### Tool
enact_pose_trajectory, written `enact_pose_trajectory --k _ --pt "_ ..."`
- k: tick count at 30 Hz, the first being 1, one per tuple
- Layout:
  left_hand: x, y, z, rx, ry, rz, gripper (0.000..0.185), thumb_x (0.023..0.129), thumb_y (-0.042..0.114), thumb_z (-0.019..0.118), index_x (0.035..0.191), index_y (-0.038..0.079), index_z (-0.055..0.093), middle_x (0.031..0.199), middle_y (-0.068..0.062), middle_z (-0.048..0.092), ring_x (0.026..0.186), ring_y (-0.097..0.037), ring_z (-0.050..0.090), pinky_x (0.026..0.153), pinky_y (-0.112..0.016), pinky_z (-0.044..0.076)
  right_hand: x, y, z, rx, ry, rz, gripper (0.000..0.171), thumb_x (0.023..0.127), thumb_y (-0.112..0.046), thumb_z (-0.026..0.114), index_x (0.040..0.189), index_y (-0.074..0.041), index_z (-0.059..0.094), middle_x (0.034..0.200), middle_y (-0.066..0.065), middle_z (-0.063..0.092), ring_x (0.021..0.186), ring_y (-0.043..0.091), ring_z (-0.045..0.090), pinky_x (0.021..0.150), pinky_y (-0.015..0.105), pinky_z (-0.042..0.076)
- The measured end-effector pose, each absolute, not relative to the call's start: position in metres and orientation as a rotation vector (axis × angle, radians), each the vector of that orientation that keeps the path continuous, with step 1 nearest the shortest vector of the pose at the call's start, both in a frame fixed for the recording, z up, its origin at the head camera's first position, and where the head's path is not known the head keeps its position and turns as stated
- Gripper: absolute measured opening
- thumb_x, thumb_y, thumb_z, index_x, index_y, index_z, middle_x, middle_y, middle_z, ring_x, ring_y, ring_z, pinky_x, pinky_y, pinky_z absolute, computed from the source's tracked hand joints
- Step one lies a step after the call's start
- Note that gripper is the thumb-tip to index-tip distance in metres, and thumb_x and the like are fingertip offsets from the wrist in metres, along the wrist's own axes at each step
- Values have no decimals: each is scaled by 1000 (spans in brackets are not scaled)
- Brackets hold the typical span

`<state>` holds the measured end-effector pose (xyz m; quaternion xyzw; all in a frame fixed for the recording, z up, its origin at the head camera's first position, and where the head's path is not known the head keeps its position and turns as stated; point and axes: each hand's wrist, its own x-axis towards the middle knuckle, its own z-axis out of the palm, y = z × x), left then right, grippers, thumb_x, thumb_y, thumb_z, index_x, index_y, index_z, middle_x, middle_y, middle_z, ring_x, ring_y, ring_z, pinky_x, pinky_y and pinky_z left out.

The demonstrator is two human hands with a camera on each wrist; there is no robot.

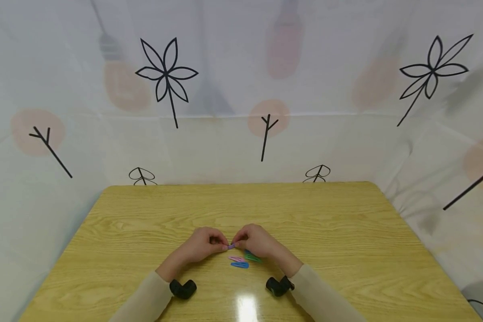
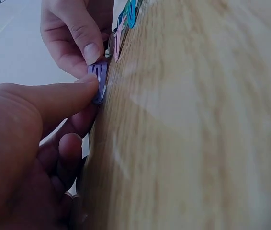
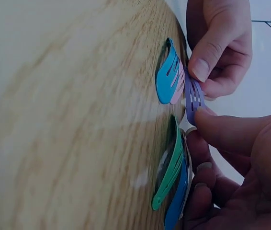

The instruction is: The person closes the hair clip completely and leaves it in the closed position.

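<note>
A purple snap hair clip (image 3: 194, 98) is held between both hands, low over the table. My left hand (image 1: 201, 245) pinches one end of it between thumb and fingers. At the other end, the thumb and fingers of my right hand (image 1: 258, 241) grip the clip. Just below the hands in the head view lie a pink hair clip (image 1: 236, 258), a light blue hair clip (image 1: 239, 264) and a green hair clip (image 1: 253, 258). Beside the green one, a darker blue hair clip (image 3: 176, 203) lies partly hidden near the right hand's fingers.
The clips lie on a wood-grain table (image 1: 145, 210). A white cloth (image 1: 225, 147) with plant drawings hangs behind it and at both sides. Black wrist bands (image 1: 183, 290) sit over the beige sleeves (image 1: 145, 299). Light glares off the table's near part.
</note>
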<state>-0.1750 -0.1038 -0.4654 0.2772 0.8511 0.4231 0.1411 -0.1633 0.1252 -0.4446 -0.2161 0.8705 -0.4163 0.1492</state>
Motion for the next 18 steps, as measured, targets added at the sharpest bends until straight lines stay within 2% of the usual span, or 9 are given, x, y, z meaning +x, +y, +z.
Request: enact_pose_trajectory --k 7,18 --pt "-176 -103 -465 804 2458 1222 3 94 22 72 94 20 75 80 10 64 68 -8 54 63 -25 44 -163 125 -444 -639 2503 -1206 13 95 -4 66 96 -9 77 96 -2 70 89 15 59 79 39 49" --pt "-176 -103 -466 787 2479 1236 5 92 23 74 96 23 76 80 10 62 67 -8 51 62 -24 42 -163 129 -445 -605 2481 -1244 13 96 -7 66 101 -11 77 100 -2 71 94 16 62 84 41 50"
